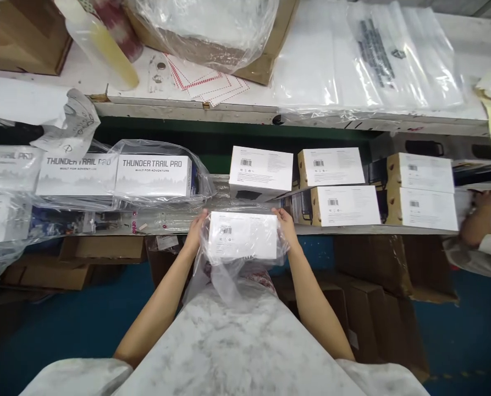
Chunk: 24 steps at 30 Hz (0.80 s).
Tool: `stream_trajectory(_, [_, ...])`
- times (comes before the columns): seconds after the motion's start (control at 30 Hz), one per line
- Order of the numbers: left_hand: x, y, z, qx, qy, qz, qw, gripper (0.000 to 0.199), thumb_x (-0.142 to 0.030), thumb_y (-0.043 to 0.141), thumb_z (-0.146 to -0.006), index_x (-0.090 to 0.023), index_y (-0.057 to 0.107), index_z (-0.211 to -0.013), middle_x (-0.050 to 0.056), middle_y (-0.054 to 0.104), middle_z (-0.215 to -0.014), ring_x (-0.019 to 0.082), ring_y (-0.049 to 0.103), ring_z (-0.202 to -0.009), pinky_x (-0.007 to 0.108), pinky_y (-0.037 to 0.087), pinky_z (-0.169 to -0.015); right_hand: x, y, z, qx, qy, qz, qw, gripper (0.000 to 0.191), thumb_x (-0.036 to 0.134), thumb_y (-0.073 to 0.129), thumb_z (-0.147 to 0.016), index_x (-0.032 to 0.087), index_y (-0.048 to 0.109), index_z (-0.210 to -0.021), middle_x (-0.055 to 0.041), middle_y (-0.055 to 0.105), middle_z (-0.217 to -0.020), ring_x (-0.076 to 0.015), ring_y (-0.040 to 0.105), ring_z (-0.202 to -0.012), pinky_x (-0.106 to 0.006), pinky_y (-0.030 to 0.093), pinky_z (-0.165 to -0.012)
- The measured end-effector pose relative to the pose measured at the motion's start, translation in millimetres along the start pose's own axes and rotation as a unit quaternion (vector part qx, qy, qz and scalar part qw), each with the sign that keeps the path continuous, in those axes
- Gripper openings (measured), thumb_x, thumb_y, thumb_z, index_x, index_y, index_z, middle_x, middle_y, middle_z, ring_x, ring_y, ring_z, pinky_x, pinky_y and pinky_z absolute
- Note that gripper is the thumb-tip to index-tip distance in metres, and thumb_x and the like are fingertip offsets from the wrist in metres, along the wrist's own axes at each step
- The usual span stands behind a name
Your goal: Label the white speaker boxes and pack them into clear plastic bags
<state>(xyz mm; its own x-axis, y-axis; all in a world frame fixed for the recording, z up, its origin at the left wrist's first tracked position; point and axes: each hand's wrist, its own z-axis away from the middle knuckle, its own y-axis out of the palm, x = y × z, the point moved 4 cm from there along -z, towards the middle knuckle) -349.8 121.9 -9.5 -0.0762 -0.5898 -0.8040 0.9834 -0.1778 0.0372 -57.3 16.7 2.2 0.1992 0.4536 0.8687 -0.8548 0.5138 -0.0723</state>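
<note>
While the left hand (194, 232) and the right hand (287, 226) pinch the two sides of a clear bag (224, 278) between their fingers, one white box (243, 235) sits inside it, in front of the person's body at the near edge of the table (173, 220). Five unbagged boxes (346, 206) stand beyond it and to its right. To the left, at least four bagged boxes (152, 176) lie in clear plastic, two with their printed name fully readable. On the upper shelf (146, 104), one carton (265, 60) holds clear plastic, and one bottle (100, 47) contains yellow liquid.
</note>
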Motion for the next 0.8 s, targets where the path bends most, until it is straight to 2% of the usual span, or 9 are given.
stream_trajectory(0.07, [-4.7, 0.6, 7.6, 0.016, -0.014, 0.004, 1.0, 0.064, -0.078, 0.083, -0.068, -0.017, 0.067, -0.076, 0.005, 0.069, -0.066, 0.022, 0.068, -0.066, 0.028, 0.049, -0.059, -5.1, -5.4, -0.8, -0.002, 0.013, -0.017, 1.0, 0.064, 0.082, 0.078, -0.069, 0.026, 0.047, -0.069, 0.0048, 0.046, -0.058, -0.0145, 0.044, -0.056, -0.029, 0.039, -0.054])
stream_trajectory(0.13, [-8.6, 2.6, 13.0, 0.016, -0.018, 0.014, 1.0, 0.064, -0.078, 0.085, -0.065, -0.017, 0.065, -0.075, 0.003, 0.068, -0.064, 0.02, 0.066, -0.062, 0.027, 0.047, -0.056, -7.8, -12.8, 6.5, 0.013, 0.037, -0.046, 0.998, 0.061, 0.083, 0.074, -0.073, 0.026, 0.051, -0.072, 0.0033, 0.051, -0.061, -0.0159, 0.049, -0.057, -0.03, 0.042, -0.055])
stream_trajectory(0.23, [-10.9, 6.5, 15.8, -0.011, -0.019, 0.027, 0.999, 0.062, -0.074, 0.087, -0.064, -0.018, 0.062, -0.076, -0.001, 0.063, -0.061, 0.014, 0.059, -0.054, 0.024, 0.043, -0.052, -11.3, -20.7, 25.3, 0.101, 0.095, -0.114, 0.984, 0.053, 0.076, 0.074, -0.08, 0.026, 0.057, -0.077, 0.0061, 0.046, -0.055, -0.0136, 0.042, -0.048, -0.028, 0.037, -0.049])
stream_trajectory(0.33, [-12.6, 11.0, 11.8, -0.013, -0.017, 0.017, 1.0, 0.061, -0.072, 0.088, -0.065, -0.019, 0.058, -0.075, -0.005, 0.058, -0.059, 0.01, 0.05, -0.05, 0.022, 0.04, -0.049, -12.6, -28.1, 41.1, 0.161, 0.12, -0.151, 0.968, 0.045, 0.064, 0.085, -0.073, 0.025, 0.062, -0.08, 0.0083, 0.044, -0.054, -0.0106, 0.036, -0.045, -0.025, 0.033, -0.046])
stream_trajectory(0.47, [-20.4, 12.1, 0.9, 0.02, 0.033, 0.006, 0.999, 0.064, -0.072, 0.087, -0.067, -0.021, 0.048, -0.069, -0.007, 0.048, -0.057, 0.008, 0.043, -0.049, 0.02, 0.034, -0.047, -15.1, -32.3, 56.0, 0.176, 0.116, -0.156, 0.965, 0.054, 0.065, 0.09, -0.061, 0.024, 0.056, -0.068, 0.0025, 0.057, -0.064, -0.0121, 0.047, -0.053, -0.027, 0.041, -0.052])
stream_trajectory(0.57, [-26.5, 9.2, -1.9, 0.045, 0.045, -0.016, 0.998, 0.062, -0.073, 0.084, -0.071, -0.02, 0.052, -0.07, -0.005, 0.05, -0.059, 0.009, 0.045, -0.052, 0.021, 0.034, -0.049, -23.2, -27.6, 67.9, 0.156, 0.109, -0.148, 0.971, 0.057, 0.072, 0.086, -0.061, 0.024, 0.055, -0.067, 0.0006, 0.06, -0.065, -0.0146, 0.051, -0.056, -0.029, 0.045, -0.054])
stream_trajectory(0.7, [-33.1, 5.7, 5.6, 0.077, 0.048, -0.06, 0.994, 0.063, -0.074, 0.083, -0.072, -0.019, 0.052, -0.066, -0.004, 0.05, -0.06, 0.01, 0.045, -0.054, 0.022, 0.034, -0.05, -38.7, -14.5, 77.7, 0.109, 0.09, -0.124, 0.982, 0.05, 0.066, 0.086, -0.063, 0.024, 0.059, -0.071, 0.0015, 0.059, -0.062, -0.0151, 0.051, -0.055, -0.029, 0.044, -0.056])
stream_trajectory(0.8, [-30.2, 7.2, 7.9, 0.084, 0.046, -0.058, 0.994, 0.063, -0.075, 0.083, -0.07, -0.019, 0.054, -0.065, -0.004, 0.052, -0.059, 0.01, 0.047, -0.054, 0.022, 0.036, -0.051, -40.7, -7.0, 74.3, 0.073, 0.057, -0.106, 0.99, 0.049, 0.067, 0.08, -0.069, 0.024, 0.056, -0.068, 0.0012, 0.058, -0.063, -0.0166, 0.051, -0.057, -0.03, 0.043, -0.059])
